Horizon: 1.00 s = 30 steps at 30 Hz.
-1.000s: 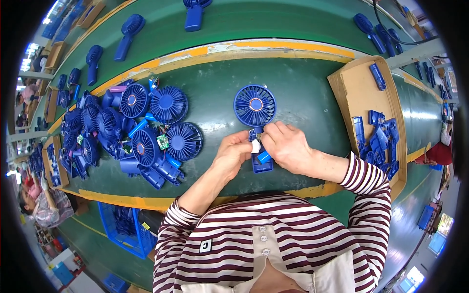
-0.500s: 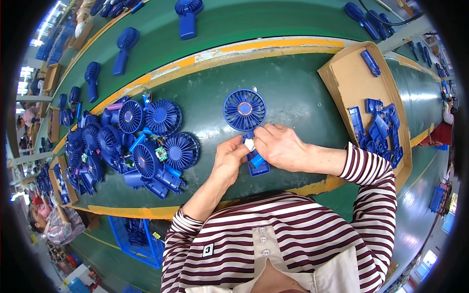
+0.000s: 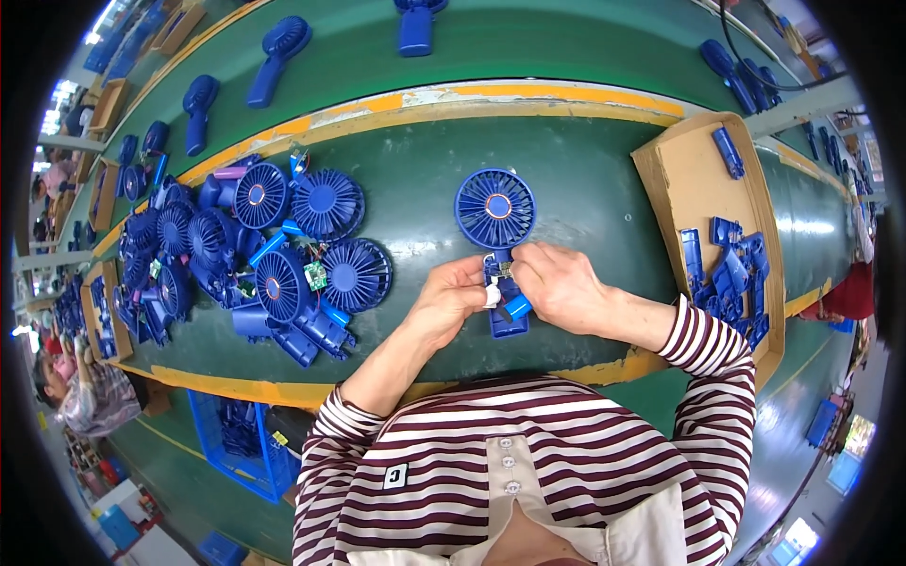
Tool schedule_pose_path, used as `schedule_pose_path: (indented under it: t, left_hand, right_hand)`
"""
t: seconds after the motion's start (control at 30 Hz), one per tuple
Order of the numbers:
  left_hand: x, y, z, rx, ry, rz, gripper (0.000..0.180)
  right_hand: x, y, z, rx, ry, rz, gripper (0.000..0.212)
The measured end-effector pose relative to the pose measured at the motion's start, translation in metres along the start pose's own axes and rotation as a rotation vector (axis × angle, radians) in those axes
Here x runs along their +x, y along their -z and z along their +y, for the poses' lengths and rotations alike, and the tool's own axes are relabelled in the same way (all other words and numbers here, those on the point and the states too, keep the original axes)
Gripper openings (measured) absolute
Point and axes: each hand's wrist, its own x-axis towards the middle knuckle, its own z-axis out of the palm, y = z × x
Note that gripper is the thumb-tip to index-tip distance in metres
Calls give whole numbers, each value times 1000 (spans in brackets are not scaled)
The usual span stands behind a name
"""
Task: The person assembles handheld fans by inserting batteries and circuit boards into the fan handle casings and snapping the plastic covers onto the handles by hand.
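Observation:
A blue handheld fan (image 3: 495,208) lies in front of me on the green bench, its round grille away from me and its handle opened up. My left hand (image 3: 451,300) grips the handle's left side, with a small white piece (image 3: 493,295) at its thumb. From the right, my right hand (image 3: 559,286) has its fingers closed at the top of the handle, beside a small circuit board (image 3: 506,270). What its fingertips pinch is mostly hidden. A light-blue battery cell (image 3: 516,307) sticks out slantwise below that hand, over the handle's lower end.
To the left lies a heap of opened blue fans (image 3: 269,250) with batteries and boards showing. At the right a cardboard box (image 3: 672,193) holds blue handle shells (image 3: 736,264). Beyond the yellow edge, fans lie on a green belt (image 3: 528,42). A blue crate (image 3: 203,429) stands below left.
The circuit board in the handle now shows between my hands, where fingers covered it before. On the belt, the fans have shifted to the right. My view has shifted slightly.

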Motion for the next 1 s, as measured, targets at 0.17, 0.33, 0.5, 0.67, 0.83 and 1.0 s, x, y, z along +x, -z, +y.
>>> schedule_pose_path:
  t: [0.17, 0.33, 0.5, 0.67, 0.83, 1.0]
  left_hand:
    - [-1, 0, 2, 23, 9, -1, 40]
    - [1, 1, 1, 52, 22, -3, 43]
    - [3, 0, -3, 24, 11, 33, 33]
    - [4, -7, -9, 62, -16, 157, 18]
    - [4, -11, -6, 60, -18, 223, 16]
    - [6, -9, -5, 65, 3, 231, 16]
  right_hand:
    - [3, 1, -2, 14, -4, -12, 22]
    - [4, 2, -2, -22, 13, -35, 23]
    - [4, 3, -4, -49, 21, -50, 23]
    - [7, 5, -4, -90, 43, 26, 15]
    - [5, 4, 2, -78, 23, 23, 15]
    - [6, -4, 9, 41, -4, 21, 16]
